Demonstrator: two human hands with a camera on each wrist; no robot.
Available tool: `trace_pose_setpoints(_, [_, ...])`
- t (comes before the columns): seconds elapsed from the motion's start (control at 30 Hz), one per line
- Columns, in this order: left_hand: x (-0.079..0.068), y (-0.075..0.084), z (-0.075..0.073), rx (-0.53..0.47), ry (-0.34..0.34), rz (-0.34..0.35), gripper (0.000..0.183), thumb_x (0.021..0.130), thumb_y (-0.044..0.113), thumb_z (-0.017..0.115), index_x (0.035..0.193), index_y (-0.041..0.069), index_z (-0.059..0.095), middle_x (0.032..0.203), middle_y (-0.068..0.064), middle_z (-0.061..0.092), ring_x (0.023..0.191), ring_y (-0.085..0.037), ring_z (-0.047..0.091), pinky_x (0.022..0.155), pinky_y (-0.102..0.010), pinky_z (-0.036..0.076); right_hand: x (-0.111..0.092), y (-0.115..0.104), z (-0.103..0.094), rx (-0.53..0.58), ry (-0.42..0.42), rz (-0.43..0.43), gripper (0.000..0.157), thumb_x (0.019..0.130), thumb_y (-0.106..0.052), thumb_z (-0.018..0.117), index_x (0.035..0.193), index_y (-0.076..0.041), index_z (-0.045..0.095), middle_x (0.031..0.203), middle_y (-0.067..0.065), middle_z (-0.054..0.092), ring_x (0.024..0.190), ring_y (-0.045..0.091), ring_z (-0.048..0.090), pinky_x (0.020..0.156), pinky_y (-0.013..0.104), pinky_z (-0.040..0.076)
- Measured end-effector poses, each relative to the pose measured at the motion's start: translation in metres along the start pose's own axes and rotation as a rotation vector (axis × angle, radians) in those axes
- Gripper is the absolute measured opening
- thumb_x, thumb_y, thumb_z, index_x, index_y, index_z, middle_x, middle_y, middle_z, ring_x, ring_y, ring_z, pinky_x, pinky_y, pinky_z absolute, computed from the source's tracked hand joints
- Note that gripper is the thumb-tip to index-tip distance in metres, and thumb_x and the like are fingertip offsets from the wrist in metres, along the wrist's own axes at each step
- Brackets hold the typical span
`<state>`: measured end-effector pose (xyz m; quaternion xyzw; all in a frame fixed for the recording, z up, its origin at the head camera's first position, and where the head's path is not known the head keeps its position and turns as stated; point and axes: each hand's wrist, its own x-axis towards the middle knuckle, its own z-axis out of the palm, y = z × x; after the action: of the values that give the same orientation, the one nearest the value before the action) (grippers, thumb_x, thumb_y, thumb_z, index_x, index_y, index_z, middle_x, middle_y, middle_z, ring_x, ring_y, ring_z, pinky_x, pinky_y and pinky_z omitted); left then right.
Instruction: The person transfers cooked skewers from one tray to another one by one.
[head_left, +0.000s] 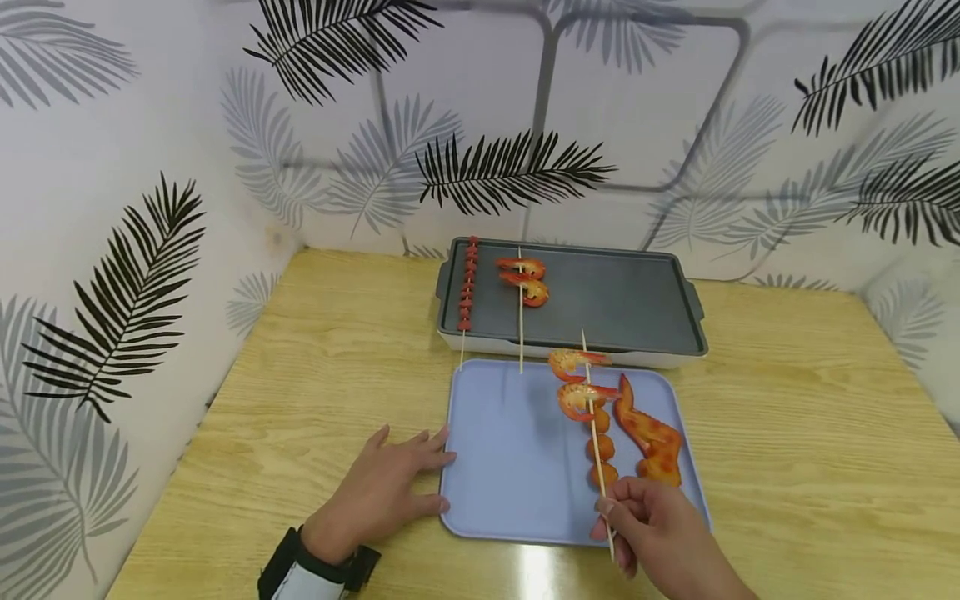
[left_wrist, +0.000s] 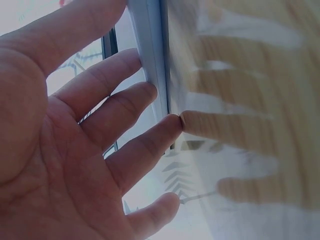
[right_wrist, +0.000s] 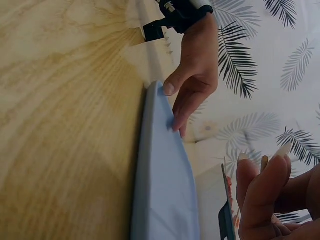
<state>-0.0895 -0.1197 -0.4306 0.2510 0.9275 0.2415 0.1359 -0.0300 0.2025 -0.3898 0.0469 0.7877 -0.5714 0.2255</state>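
Note:
My right hand (head_left: 660,533) pinches the lower end of a wooden skewer that carries two shrimp (head_left: 576,400). In the head view this shrimp skewer slants up over the blue tray (head_left: 517,467), its tip overlapping the grill's front edge. Behind it on the tray lie a skewer of round balls (head_left: 601,448) and a chicken wing (head_left: 651,437). At the tray's left edge, my left hand (head_left: 386,483) rests with fingers spread, fingertips touching the rim; the left wrist view shows the palm (left_wrist: 65,165) and fingers along that rim. The stick's end (right_wrist: 264,162) shows between the right fingertips in the right wrist view.
Behind the tray stands a dark grey grill plate (head_left: 600,292) on a white base. A skewer of small red pieces (head_left: 467,287) and another shrimp skewer (head_left: 522,282) lie at its left, sticks jutting past the front edge. The wooden table (head_left: 337,333) meets a leaf-patterned backdrop (head_left: 480,100).

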Motion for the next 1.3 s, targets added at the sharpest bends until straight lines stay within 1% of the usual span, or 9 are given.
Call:
trace_pose_setpoints(0.1, [0.001, 0.0, -0.002, 0.006, -0.002, 0.001, 0.054, 0.081, 0.033, 0.078, 0.13, 0.014, 0.066, 0.148, -0.004, 0.048, 0.134, -0.033, 0.047, 0.111, -0.068, 0.016, 0.0, 0.011, 0.004, 0.035, -0.009, 0.006, 0.02, 0.101, -0.012, 0.053, 0.098, 0.007, 0.057, 0.078, 0.011, 0.069, 0.052, 0.012, 0.053, 0.049, 0.028, 0.052])
trace_pose_setpoints(0.23, [0.001, 0.001, -0.002, 0.009, 0.001, 0.001, 0.053, 0.081, 0.033, 0.078, 0.13, 0.014, 0.066, 0.148, -0.005, 0.048, 0.134, -0.032, 0.048, 0.111, -0.068, 0.016, 0.001, 0.02, 0.008, 0.051, -0.018, -0.008, 0.017, 0.1, -0.008, 0.052, 0.096, 0.008, 0.057, 0.077, 0.011, 0.068, 0.05, 0.011, 0.052, 0.048, 0.027, 0.051])
trace_pose_setpoints(0.43, [0.001, 0.002, -0.002, 0.016, 0.011, 0.008, 0.053, 0.081, 0.033, 0.078, 0.129, 0.014, 0.066, 0.148, -0.005, 0.049, 0.133, -0.032, 0.048, 0.111, -0.068, 0.017, 0.003, 0.026, 0.015, 0.057, -0.016, -0.006, 0.019, 0.1, -0.009, 0.053, 0.099, 0.009, 0.058, 0.077, 0.011, 0.069, 0.051, 0.011, 0.052, 0.049, 0.025, 0.05])
trace_pose_setpoints(0.6, [0.001, 0.002, -0.002, 0.014, 0.019, 0.003, 0.054, 0.081, 0.034, 0.078, 0.129, 0.014, 0.066, 0.147, -0.004, 0.049, 0.133, -0.031, 0.048, 0.111, -0.068, 0.016, 0.005, 0.03, 0.021, 0.058, -0.047, 0.025, 0.018, 0.1, -0.01, 0.052, 0.097, 0.007, 0.058, 0.076, 0.009, 0.069, 0.052, 0.012, 0.052, 0.048, 0.024, 0.049])
trace_pose_setpoints(0.73, [0.001, 0.003, -0.001, 0.01, 0.014, 0.008, 0.053, 0.081, 0.033, 0.078, 0.129, 0.014, 0.066, 0.147, -0.004, 0.049, 0.133, -0.032, 0.048, 0.111, -0.069, 0.017, 0.007, 0.034, 0.023, 0.034, -0.058, 0.04, 0.018, 0.1, -0.01, 0.051, 0.095, 0.005, 0.059, 0.074, 0.007, 0.068, 0.052, 0.012, 0.051, 0.046, 0.023, 0.047])
trace_pose_setpoints(1.03, [0.0, 0.004, -0.001, 0.012, 0.006, 0.01, 0.053, 0.081, 0.034, 0.078, 0.129, 0.014, 0.066, 0.148, -0.004, 0.049, 0.133, -0.032, 0.048, 0.111, -0.069, 0.017, 0.011, 0.037, 0.026, 0.001, -0.046, 0.029, 0.017, 0.099, -0.01, 0.052, 0.093, 0.004, 0.06, 0.073, 0.006, 0.068, 0.052, 0.012, 0.052, 0.045, 0.02, 0.044])
trace_pose_setpoints(1.13, [0.0, 0.004, -0.001, 0.013, 0.012, 0.01, 0.053, 0.081, 0.033, 0.078, 0.129, 0.014, 0.067, 0.147, -0.005, 0.05, 0.133, -0.032, 0.049, 0.111, -0.069, 0.017, 0.015, 0.034, 0.026, -0.025, -0.055, 0.026, 0.019, 0.1, -0.012, 0.053, 0.092, 0.003, 0.061, 0.072, 0.006, 0.068, 0.051, 0.012, 0.053, 0.045, 0.022, 0.046])
trace_pose_setpoints(1.23, [0.0, 0.003, -0.001, 0.013, 0.021, 0.002, 0.053, 0.081, 0.033, 0.079, 0.129, 0.014, 0.067, 0.147, -0.004, 0.05, 0.133, -0.032, 0.049, 0.111, -0.068, 0.017, 0.019, 0.029, 0.025, -0.066, -0.086, 0.017, 0.021, 0.1, -0.016, 0.055, 0.092, 0.002, 0.062, 0.071, 0.006, 0.069, 0.051, 0.012, 0.056, 0.046, 0.024, 0.049])
trace_pose_setpoints(1.3, [0.0, 0.004, 0.0, 0.014, 0.026, 0.002, 0.053, 0.08, 0.033, 0.079, 0.129, 0.014, 0.067, 0.146, -0.004, 0.05, 0.133, -0.031, 0.049, 0.111, -0.068, 0.017, 0.021, 0.027, 0.025, -0.103, -0.103, 0.001, 0.022, 0.1, -0.018, 0.056, 0.09, 0.001, 0.063, 0.066, 0.005, 0.067, 0.05, 0.012, 0.057, 0.047, 0.025, 0.05])
